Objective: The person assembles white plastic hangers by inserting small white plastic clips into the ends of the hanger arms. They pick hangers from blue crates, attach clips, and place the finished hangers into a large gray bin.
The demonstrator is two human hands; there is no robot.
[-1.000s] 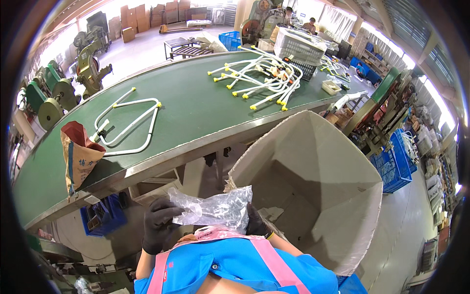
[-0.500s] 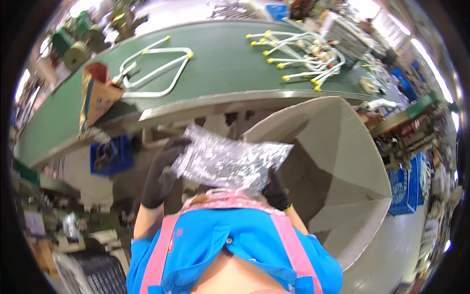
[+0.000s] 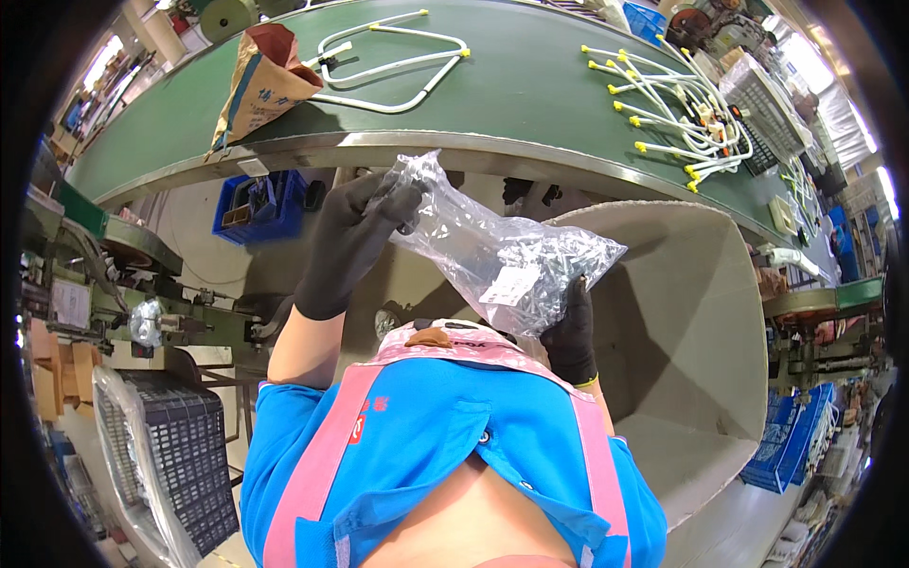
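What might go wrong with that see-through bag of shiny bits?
The clear plastic bag might slip from the black-gloved left hand or the black-gloved right hand and drop, perhaps into the big open greyish cardboard box. Its small shiny pieces bunch toward the right hand, so the plastic might tear there.

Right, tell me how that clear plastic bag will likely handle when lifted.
The clear bag is probably floppy: its thin film creases near the left hand. It likely feels heavier toward the right hand, where small shiny parts bunch together. Those parts look loose, so they may shift if it tilts.
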